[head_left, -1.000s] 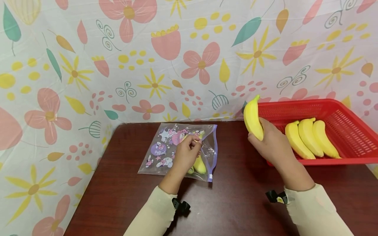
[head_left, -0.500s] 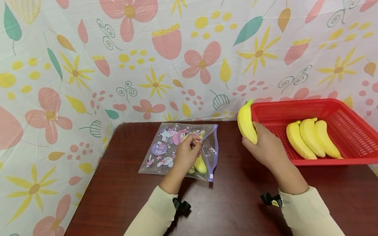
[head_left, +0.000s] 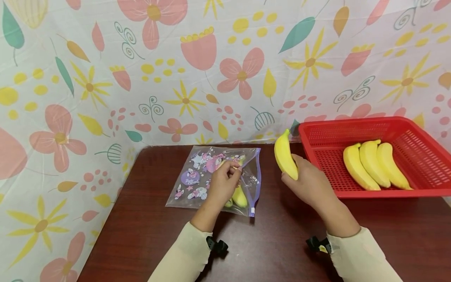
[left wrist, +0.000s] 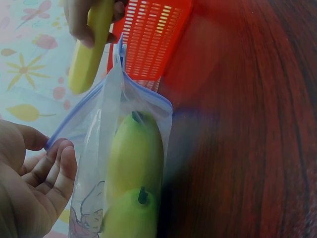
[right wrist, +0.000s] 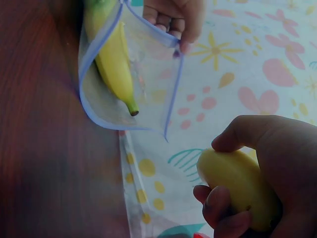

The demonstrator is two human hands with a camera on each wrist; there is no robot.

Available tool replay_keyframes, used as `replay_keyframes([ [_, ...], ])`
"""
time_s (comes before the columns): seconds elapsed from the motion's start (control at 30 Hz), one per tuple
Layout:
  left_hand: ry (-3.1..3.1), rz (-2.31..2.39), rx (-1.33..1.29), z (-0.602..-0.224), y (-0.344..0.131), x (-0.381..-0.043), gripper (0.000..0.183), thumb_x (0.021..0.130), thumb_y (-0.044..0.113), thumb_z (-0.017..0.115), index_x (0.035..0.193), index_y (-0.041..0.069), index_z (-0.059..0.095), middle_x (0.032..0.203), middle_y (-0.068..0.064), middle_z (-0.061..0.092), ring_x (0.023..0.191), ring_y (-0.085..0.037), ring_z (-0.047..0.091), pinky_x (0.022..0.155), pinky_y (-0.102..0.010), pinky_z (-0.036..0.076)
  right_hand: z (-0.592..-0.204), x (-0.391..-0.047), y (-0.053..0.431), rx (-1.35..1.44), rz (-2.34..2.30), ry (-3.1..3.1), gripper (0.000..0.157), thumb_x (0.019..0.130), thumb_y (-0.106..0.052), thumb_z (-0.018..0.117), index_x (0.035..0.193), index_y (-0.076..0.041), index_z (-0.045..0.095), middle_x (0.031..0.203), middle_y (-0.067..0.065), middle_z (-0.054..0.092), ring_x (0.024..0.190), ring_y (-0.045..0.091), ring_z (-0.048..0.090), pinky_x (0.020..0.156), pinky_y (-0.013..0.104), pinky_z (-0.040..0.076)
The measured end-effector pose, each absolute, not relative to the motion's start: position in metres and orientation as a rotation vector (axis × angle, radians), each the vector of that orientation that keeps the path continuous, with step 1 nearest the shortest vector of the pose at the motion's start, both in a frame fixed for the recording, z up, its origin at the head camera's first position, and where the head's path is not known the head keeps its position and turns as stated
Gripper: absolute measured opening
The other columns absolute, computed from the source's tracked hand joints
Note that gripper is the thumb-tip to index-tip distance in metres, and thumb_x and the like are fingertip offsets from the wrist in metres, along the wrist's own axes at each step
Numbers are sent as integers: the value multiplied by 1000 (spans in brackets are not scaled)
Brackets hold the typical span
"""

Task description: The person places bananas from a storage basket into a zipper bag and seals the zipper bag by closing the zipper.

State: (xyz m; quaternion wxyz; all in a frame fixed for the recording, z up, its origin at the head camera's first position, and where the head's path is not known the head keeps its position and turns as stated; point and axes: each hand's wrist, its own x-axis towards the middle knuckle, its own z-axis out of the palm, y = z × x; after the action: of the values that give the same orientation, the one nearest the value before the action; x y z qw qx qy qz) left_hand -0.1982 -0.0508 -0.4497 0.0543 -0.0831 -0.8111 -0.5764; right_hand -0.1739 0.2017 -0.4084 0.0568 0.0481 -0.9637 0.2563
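The zip bag is thin, clear plastic printed with pink, purple and white cartoon figures; its smooth purple zip strip carries a pale slider. It lies under and around the left hand, its mouth gaping on the side toward the right hand. Inside, just beside the left hand, 2 plump bananas show greenish, dark-tipped ends. Right of the right hand sits a red basket, rigid plastic pierced by small slots, with 3 matte yellow bananas side by side. Below and between both hands spreads the dark reddish wood-grain table; beyond them hangs a floral cloth with soft creases.

The left hand pinches the bag's edge between thumb and fingertip, its other fingers loosely bent. The right hand grips the lower part of 1 curved banana, thumb on one side and fingers on the other, its stem pointing up and away.

Compared with 1 second ago, the right hand and its banana have shifted left, from the basket's side toward the bag. The left hand and bag look unmoved.
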Motion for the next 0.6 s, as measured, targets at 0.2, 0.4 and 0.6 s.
replay_keyframes([
  [0.2,-2460,-1752,-248,-450,-51,-199,9,97,18,62,102,12,67,78,-5,66,62,-21,66,55,-27,56,-416,-173,196,179,768,-2976,64,89,-32,64,142,0,46,89,10,58,72,21,52,61,30,41],
  [0.4,-2468,-1752,-245,-450,-51,-199,9,98,19,62,102,13,67,78,-5,67,65,-28,68,55,-27,56,-422,-174,191,192,778,-3036,66,88,-33,65,143,0,46,92,10,59,72,21,53,61,30,43],
  [0.6,-2468,-1780,-235,-450,-52,-200,11,98,18,61,103,11,67,77,-4,66,66,-29,69,55,-27,56,-426,-174,186,247,774,-3050,64,88,-32,67,140,0,48,95,10,60,76,21,53,66,31,44],
])
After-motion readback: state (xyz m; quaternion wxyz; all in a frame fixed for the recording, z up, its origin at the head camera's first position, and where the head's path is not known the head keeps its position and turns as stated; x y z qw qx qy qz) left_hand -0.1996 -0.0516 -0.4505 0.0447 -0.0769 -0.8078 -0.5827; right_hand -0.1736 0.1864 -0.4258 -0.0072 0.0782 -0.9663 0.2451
